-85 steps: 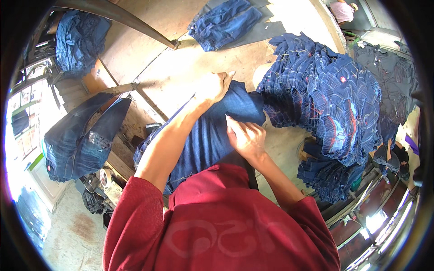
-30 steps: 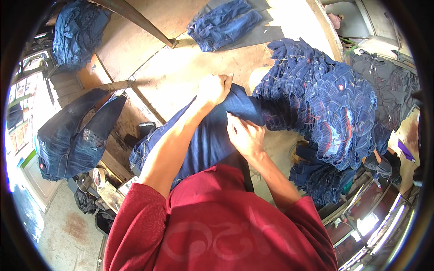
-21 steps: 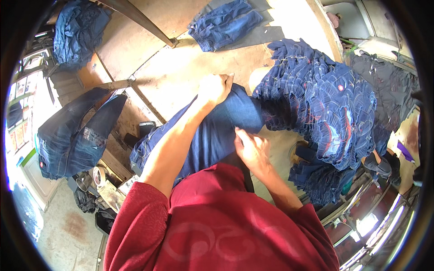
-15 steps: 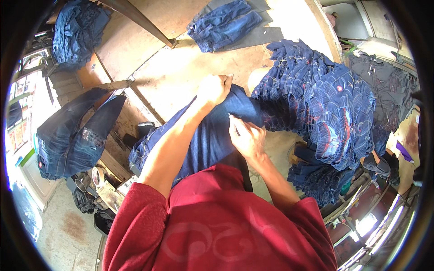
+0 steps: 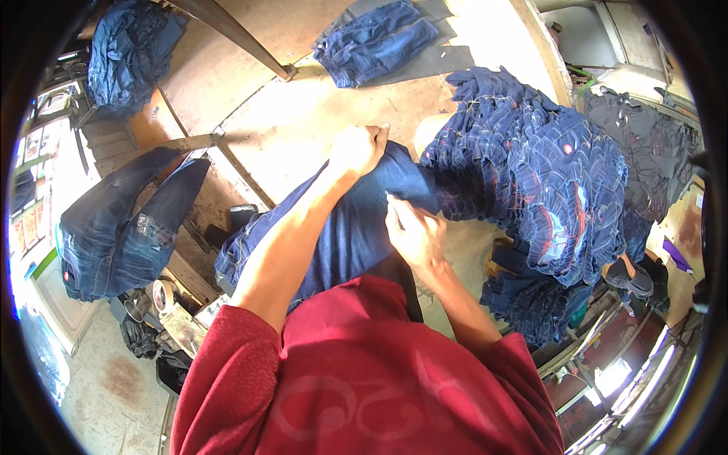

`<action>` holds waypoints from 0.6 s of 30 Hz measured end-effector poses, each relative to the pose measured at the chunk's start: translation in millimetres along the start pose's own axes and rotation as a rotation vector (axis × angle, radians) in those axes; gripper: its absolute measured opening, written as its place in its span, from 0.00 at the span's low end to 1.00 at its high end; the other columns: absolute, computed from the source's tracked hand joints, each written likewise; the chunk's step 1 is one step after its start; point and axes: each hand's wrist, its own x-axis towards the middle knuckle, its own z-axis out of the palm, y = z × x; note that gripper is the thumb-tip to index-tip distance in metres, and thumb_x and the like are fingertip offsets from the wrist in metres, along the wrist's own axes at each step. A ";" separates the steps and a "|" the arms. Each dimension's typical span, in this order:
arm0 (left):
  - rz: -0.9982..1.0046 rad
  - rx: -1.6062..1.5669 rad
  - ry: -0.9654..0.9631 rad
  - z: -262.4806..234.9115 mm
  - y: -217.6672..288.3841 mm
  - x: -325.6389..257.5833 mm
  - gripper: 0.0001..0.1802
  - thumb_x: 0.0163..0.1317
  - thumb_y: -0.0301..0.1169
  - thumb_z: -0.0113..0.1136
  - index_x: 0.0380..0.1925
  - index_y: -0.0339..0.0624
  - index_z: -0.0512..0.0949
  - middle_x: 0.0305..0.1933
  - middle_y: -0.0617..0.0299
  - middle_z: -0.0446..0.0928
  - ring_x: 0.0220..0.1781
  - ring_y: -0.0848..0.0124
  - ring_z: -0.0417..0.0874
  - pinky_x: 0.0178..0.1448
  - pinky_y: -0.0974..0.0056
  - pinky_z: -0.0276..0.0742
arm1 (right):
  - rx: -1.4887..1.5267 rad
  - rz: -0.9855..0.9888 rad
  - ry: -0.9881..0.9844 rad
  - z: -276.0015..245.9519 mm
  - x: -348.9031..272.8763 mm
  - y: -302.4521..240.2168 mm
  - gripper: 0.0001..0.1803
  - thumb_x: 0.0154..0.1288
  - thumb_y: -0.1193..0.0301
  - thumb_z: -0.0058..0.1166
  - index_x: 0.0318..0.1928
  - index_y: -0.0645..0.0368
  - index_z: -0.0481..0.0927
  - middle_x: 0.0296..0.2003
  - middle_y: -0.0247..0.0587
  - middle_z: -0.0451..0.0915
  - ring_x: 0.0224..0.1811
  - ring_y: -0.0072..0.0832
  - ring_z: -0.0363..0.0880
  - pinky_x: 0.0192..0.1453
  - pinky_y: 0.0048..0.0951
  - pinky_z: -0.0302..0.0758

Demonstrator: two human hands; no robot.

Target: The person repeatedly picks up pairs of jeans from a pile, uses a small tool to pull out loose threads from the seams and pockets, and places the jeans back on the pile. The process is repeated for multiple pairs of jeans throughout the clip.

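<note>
A pair of dark blue jeans (image 5: 341, 243) lies spread across my lap, with loose pale threads along its left edge. At the far edge of the denim, my left hand (image 5: 359, 155) is closed in a fist around a fold of the cloth. My right hand (image 5: 417, 233) rests over the near right part of the jeans, thumb and forefinger pinched together. A tiny tip shows at that pinch against the cloth, too small to name.
To the right rises a big heap of blue jeans (image 5: 557, 171) with loose threads, beside dark grey garments (image 5: 641, 148). Another pair of jeans (image 5: 121, 243) hangs at the left. Folded jeans (image 5: 375, 42) lie on the floor ahead, near a metal pole (image 5: 239, 38).
Both hands keep nearly the same place and grip. The jeans on my lap have hardly shifted; the whole view has drifted very slightly.
</note>
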 end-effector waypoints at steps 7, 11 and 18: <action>0.024 0.029 0.022 1.0 -1.4 -1.8 0.28 0.80 0.48 0.58 0.24 0.43 0.89 0.26 0.42 0.86 0.29 0.43 0.90 0.42 0.45 0.88 | -0.165 -0.045 -0.101 1.1 2.8 -1.9 0.10 0.69 0.71 0.68 0.49 0.51 0.91 0.27 0.35 0.89 0.24 0.32 0.88 0.28 0.35 0.86; 0.028 0.004 0.008 1.0 -1.4 1.1 0.27 0.80 0.48 0.58 0.24 0.43 0.89 0.26 0.42 0.85 0.29 0.44 0.90 0.42 0.45 0.88 | -0.086 0.000 -0.097 -9.4 -2.3 -1.4 0.08 0.70 0.71 0.68 0.48 0.51 0.91 0.28 0.36 0.90 0.24 0.32 0.89 0.28 0.35 0.86; 0.015 0.038 0.015 1.4 -1.4 -1.1 0.27 0.80 0.47 0.59 0.25 0.44 0.89 0.26 0.43 0.85 0.28 0.44 0.90 0.41 0.46 0.88 | -0.123 -0.047 -0.045 -0.6 9.7 0.0 0.08 0.70 0.73 0.67 0.48 0.51 0.91 0.29 0.34 0.91 0.24 0.32 0.89 0.29 0.34 0.86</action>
